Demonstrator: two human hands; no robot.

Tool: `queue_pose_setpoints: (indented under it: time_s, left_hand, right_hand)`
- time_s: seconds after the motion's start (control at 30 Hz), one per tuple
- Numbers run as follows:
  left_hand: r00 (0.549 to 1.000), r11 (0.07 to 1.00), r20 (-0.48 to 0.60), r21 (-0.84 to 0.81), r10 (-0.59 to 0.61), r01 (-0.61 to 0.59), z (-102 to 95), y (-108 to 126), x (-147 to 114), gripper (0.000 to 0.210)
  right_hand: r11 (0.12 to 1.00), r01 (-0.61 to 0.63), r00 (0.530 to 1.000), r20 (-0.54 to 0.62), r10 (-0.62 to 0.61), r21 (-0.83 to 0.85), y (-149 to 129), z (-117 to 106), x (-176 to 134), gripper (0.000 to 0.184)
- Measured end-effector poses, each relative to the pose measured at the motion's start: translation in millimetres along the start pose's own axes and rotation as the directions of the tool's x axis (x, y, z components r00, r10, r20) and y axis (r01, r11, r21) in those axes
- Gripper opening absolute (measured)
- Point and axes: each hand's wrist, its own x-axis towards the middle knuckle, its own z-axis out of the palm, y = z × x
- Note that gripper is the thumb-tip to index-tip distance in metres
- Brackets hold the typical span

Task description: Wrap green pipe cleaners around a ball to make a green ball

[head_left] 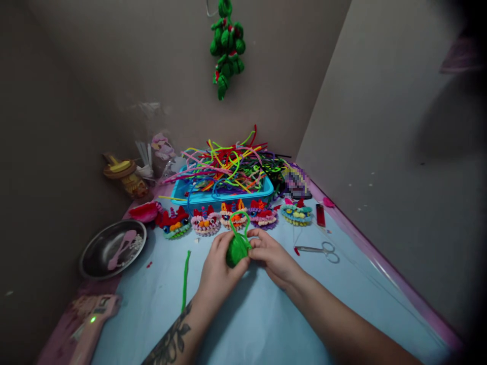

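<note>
- At the near left corner of the table (152, 304), a pink device (96, 324) with a lit green light.
- Farther along the left edge, a metal bowl (91, 258) holding a pink piece (120, 249) and small white beads.
- At the far left corner, a brown and yellow cup (129, 183), tilted in view.
- Inward from the left edge, a loose green strip (185, 279) whose lower end meets the left forearm.
- Left hand (218, 261): fingers curled, thumb on the near side, holding the green bundle (236, 252) above the table's middle; a loop stands up from it.
- Toward the far edge, a blue tray (269, 189) heaped with coloured strips (228, 165), with a row of five fuzzy figures (206, 221) before it.
- On the wall behind, a hanging green cluster (227, 48).
- Right hand (268, 253): nearly closed, thumb and fingers pinching the bundle's right side.
- Toward the right edge, scissors (314, 249); beyond them, a small red object (320, 216).
</note>
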Motion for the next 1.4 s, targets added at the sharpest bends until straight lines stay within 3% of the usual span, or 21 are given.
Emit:
queue_pose_setpoints:
  time_s: [0.2,0.4,0.63,0.9,1.07,1.27,1.4]
  left_hand:
    - [0.998,0.998,0.061,0.062,0.027,-0.03,-3.8,7.9,-1.3,0.054]
    - [0.994,1.0,0.105,0.013,-0.011,0.009,-7.9,9.4,1.0,0.05]
    - [0.982,0.986,0.188,-0.167,0.017,0.015,-5.8,9.4,1.2,0.053]
    - [0.958,0.973,0.28,-0.232,0.053,0.014,-4.1,13.8,0.8,0.052]
    - [0.959,0.952,0.284,-0.292,-0.006,0.092,-3.8,11.0,1.9,0.059]
    - [0.941,0.883,0.324,-0.408,-0.1,0.234,-0.6,6.9,-0.3,0.063]
    - [0.934,0.825,0.306,-0.469,-0.183,0.315,-3.0,8.9,3.5,0.061]
  right_hand:
    - [0.996,-0.093,0.994,0.05,0.092,0.013,-0.2,-1.0,3.0,0.028]
    - [0.989,0.017,0.988,0.152,0.005,-0.144,-5.4,-5.4,1.9,0.018]
    - [0.98,0.129,0.99,-0.045,-0.137,-0.152,-15.4,-14.3,8.1,0.035]
    - [0.973,0.122,0.991,-0.029,-0.13,-0.198,-18.4,-19.6,9.3,0.038]
    - [0.959,0.134,0.991,0.008,-0.136,-0.249,-23.5,-23.3,6.8,0.036]
    - [0.941,0.127,0.98,0.185,-0.07,-0.314,-26.1,-23.7,4.3,0.036]
    - [0.921,0.236,0.964,0.197,-0.18,-0.311,-26.3,-23.0,3.4,0.028]
